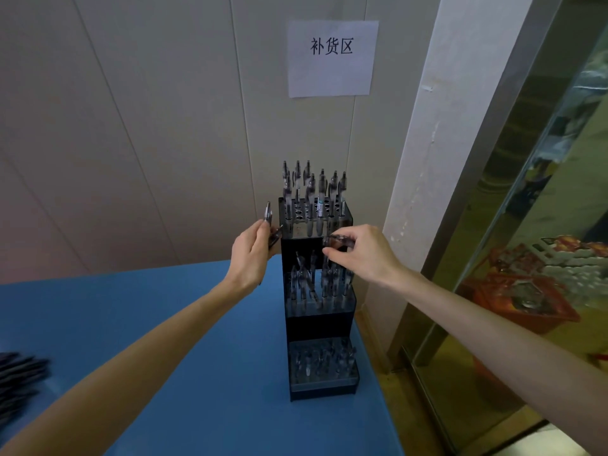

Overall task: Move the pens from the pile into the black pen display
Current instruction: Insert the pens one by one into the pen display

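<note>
1. The left hand [251, 255] is clenched around a small bundle of pens [270, 225], their slim dark-and-clear barrels poking up past the fingertips, held just to the left of the top tier of the display
2. The right hand [365, 255] pinches a single pen [337, 240] between thumb and fingers, lying roughly level against the front edge of the top tier
3. Between the two hands stands the black pen display [317, 327], a stepped rack of glossy dark plastic with three tiers, each a perforated tray of round holes
4. The top tier, level with the hands, carries upright pens [312, 192] with translucent barrels and dark clips; several holes there look unfilled
5. The middle tier, just below the right hand, holds more pens, some leaning; the lowest tier, nearer the forearms, shows clear, glassy pen tops, blurred
6. The pile of pens [19, 380] lies far out beyond the left forearm, at the frame's edge, a dark fan of thin rods, blurred
7. Everything rests on a smooth, matt blue surface [197, 357]
8. Above the hands a white paper sheet [332, 57] with printed characters sticks to a pale panelled wall [131, 110]
9. Off past the right hand runs a metal-framed glass panel [543, 225]
</note>
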A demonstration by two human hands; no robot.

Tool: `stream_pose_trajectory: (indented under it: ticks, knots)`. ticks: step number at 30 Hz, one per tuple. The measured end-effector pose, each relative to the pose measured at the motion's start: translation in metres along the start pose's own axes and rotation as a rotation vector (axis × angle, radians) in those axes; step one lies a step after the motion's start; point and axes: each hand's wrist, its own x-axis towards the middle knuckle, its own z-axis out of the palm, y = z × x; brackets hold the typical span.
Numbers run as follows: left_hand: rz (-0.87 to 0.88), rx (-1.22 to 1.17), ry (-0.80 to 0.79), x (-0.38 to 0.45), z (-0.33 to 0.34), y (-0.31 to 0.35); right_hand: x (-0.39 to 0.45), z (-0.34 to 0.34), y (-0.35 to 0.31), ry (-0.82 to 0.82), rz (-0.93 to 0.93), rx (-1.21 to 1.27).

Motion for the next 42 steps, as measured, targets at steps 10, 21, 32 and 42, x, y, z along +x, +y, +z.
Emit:
stream_pose_trajectory:
  ticks: [10, 21, 32, 42]
  knots:
    - [0.125, 0.082, -0.054, -0.004, -0.010, -0.003, 0.020, -0.009, -0.011, -0.234, 0.058, -0.190]
    - [0.081, 0.043, -0.081, -0.011, -0.015, -0.015, 0.028, -0.010, -0.012, -0.385, 0.139, -0.327]
    - [0.063, 0.107, -0.083, -0.020, -0.014, -0.025, 0.023, -0.006, -0.022, -0.207, 0.050, -0.294]
    - [0.104, 0.187, -0.094, -0.017, -0.013, -0.021, 0.037, 0.025, -0.050, -0.275, -0.031, -0.286]
